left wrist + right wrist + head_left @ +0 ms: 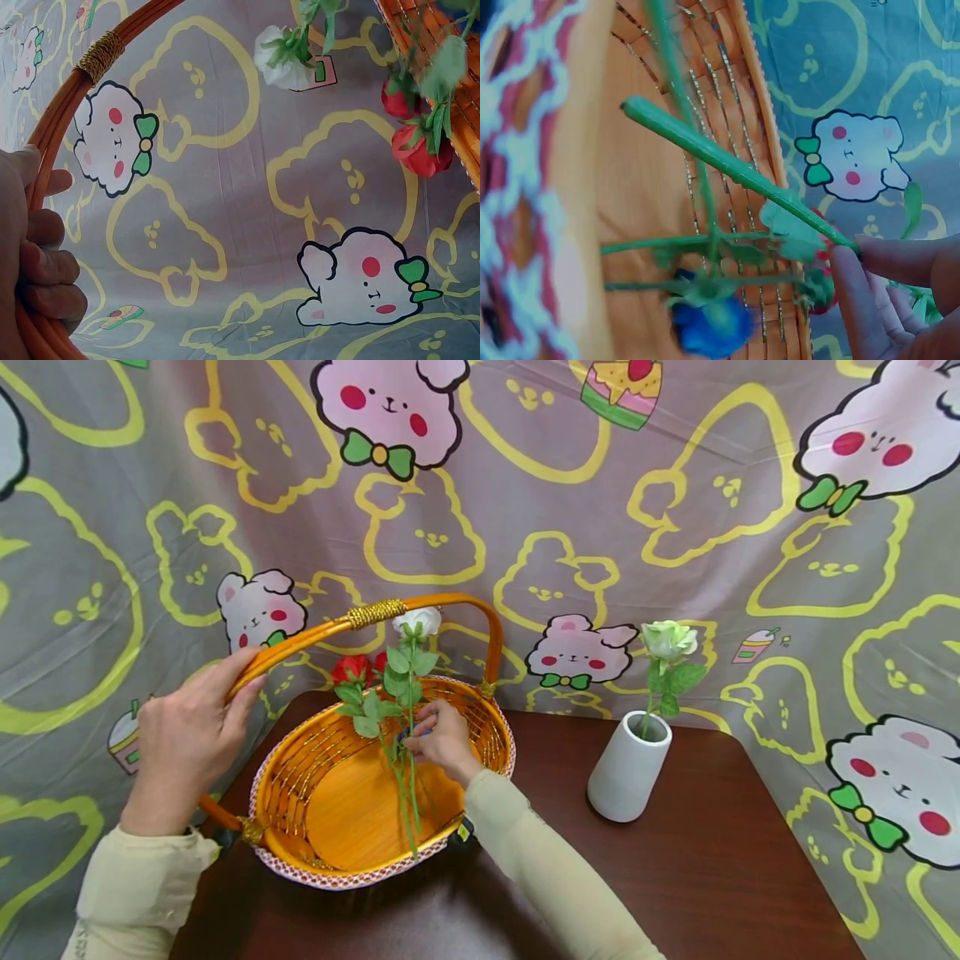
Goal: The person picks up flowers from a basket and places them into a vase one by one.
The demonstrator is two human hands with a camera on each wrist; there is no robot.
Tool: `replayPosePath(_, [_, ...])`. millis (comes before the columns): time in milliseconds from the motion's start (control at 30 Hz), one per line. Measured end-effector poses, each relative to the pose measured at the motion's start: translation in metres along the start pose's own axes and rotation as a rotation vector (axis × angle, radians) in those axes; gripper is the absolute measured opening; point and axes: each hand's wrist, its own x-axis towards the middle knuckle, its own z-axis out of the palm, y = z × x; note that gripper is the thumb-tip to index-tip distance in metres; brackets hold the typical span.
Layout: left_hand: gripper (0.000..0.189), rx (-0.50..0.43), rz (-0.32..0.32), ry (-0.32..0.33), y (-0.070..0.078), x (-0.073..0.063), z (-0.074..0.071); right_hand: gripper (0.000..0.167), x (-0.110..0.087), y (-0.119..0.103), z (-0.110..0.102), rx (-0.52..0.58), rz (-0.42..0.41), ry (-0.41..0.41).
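Note:
My left hand grips the arched orange handle of a woven basket; its fingers curl round the handle in the left wrist view. Over the basket, my right hand pinches a green stem between thumb and finger. That stem appears to belong to the white rose, which stands upright above the rim. Beside it, red roses lean at the far side. A blue flower lies inside the basket, mostly hidden by my right hand in the head view.
To the right, a white vase holds one pale green rose. Both vase and basket stand on a dark brown table. A grey curtain printed with cartoon rabbits hangs behind the table.

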Motion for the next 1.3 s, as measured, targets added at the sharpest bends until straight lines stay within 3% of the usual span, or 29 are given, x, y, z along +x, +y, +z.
replayPosePath(500, [0.04,-0.005,0.003,0.0,0.0,0.001,0.001,0.045,0.003,0.004,-0.009,0.131,0.002,-0.058])
replayPosePath(1000, [0.04,-0.005,-0.015,-0.012,0.002,0.001,-0.001,0.043,-0.003,0.001,-0.019,0.181,-0.023,-0.127])
replayPosePath(1300, [0.04,0.001,-0.017,-0.014,0.002,0.001,-0.001,0.043,-0.011,-0.002,-0.023,0.256,0.011,-0.15])
